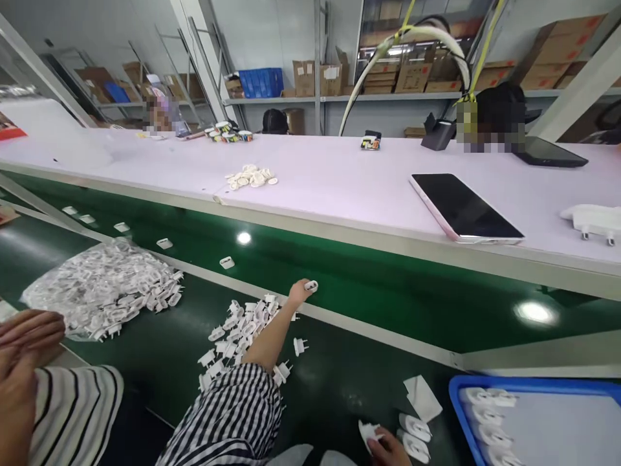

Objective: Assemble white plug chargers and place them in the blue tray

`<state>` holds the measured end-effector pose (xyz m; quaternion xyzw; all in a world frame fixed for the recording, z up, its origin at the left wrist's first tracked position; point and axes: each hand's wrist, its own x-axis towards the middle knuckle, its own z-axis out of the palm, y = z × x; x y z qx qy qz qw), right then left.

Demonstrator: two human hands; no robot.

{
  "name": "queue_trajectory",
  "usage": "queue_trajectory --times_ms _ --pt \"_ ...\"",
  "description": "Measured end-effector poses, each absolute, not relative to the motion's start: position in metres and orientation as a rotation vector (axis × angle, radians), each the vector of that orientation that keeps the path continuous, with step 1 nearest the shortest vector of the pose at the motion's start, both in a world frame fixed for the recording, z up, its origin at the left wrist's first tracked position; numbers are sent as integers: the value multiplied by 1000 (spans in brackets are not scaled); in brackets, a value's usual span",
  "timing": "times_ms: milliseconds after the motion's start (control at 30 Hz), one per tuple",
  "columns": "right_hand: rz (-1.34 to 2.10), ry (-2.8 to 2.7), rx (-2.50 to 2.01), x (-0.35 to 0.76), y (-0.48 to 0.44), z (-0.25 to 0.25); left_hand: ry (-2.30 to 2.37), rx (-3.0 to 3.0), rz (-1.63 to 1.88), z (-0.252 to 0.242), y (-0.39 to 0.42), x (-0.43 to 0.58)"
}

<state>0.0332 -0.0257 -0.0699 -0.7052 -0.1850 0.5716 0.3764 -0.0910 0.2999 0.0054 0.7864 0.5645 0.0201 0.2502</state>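
My left hand (pixel 298 292) reaches out over the edge of the green belt, fingers closed on a small white plug part (pixel 311 285). Under and beside that forearm lies a loose heap of white plug parts with metal pins (pixel 242 330), and one single plug part (pixel 300 347) sits to its right. Low in the view, my right hand (pixel 389 448) grips a white plug housing (pixel 369 435), only partly seen. Right beside it, white oval housings (pixel 414 437) lie on the dark green bench, below a piece of white paper (pixel 423 398).
A blue tray (pixel 456 395) with white housings stands at the right. Plug parts lie along the green belt (pixel 194 249). At left are a bag of plug parts (pixel 107 285) and a co-worker's hands (pixel 29 336). A phone (pixel 466 207) and white caps (pixel 250 176) rest on the raised shelf.
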Motion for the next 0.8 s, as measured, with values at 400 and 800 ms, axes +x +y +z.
queue_trajectory --times_ms 400,800 --pt "1023 -1240 -2027 -4 -12 -19 1037 2003 -147 -38 33 -127" --pt "852 -1833 -2147 -11 -35 -21 1020 2113 -79 -39 21 -133"
